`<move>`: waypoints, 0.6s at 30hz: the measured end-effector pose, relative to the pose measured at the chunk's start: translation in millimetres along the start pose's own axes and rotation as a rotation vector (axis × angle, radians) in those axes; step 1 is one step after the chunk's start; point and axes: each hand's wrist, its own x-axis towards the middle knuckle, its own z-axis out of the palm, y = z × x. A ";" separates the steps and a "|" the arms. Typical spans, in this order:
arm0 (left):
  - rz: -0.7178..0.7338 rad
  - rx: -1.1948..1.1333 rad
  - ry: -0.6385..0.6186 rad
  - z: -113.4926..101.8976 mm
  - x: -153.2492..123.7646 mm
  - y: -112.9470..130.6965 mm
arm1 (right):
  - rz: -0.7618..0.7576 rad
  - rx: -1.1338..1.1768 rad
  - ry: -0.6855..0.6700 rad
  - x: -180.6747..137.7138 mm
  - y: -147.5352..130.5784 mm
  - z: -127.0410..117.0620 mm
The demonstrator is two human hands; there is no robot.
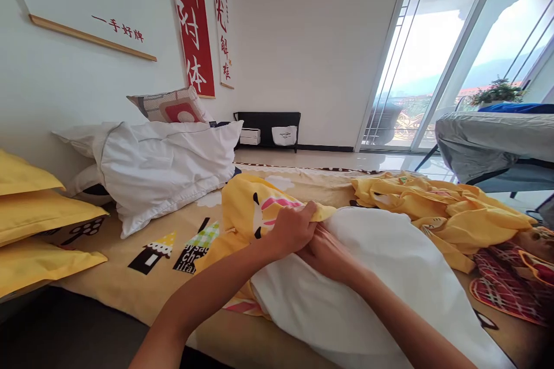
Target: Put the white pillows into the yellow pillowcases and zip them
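Bed (142,294), covered with a tan printed sheet, carries every item listed.

Left hand (292,229): closed, fingers pinching the edge of a yellow cover (255,207) printed with a cartoon figure in pink and black. The cover lies at mid-bed, bunched over the near end of a white pillow (381,277).

Right hand (329,253): just beside the left and touching it, lying on the pillow at the cover's edge, fingers tucked under the yellow cloth (whether its grip is closed on anything cannot be told).

Pillow: long, plain white, running from the hands toward the lower right, its far end out of view.

Second yellow cloth (445,204): crumpled, to the right of the hands, beyond the pillow.

Red checked cloth (506,288): at the right edge of the bed, just beside the yellow heap.

White pillows (164,167): piled at the left against the wall, with a patterned cushion (173,106) behind them.

Yellow pillows (38,219): three stacked at the far left, well apart from the hands.

Wall: red and white scrolls (193,23) with characters. Window (454,52) at right, a grey covered piece (489,141) before it.
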 end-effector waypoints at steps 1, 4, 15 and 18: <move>0.000 -0.029 0.015 -1.4 -4.8 -3.4 | -0.014 0.047 -0.052 -8.2 1.8 -11.6; 0.021 -0.106 0.039 -5.3 -16.0 -10.5 | 0.031 0.190 -0.072 -26.3 23.8 -43.0; 0.469 -0.215 -0.142 -20.8 -30.1 -10.5 | 0.267 -0.207 -0.036 -30.7 84.5 -26.4; 0.559 -0.384 -0.233 -32.9 -26.7 -43.6 | 0.237 -0.296 0.154 -36.5 72.1 -17.1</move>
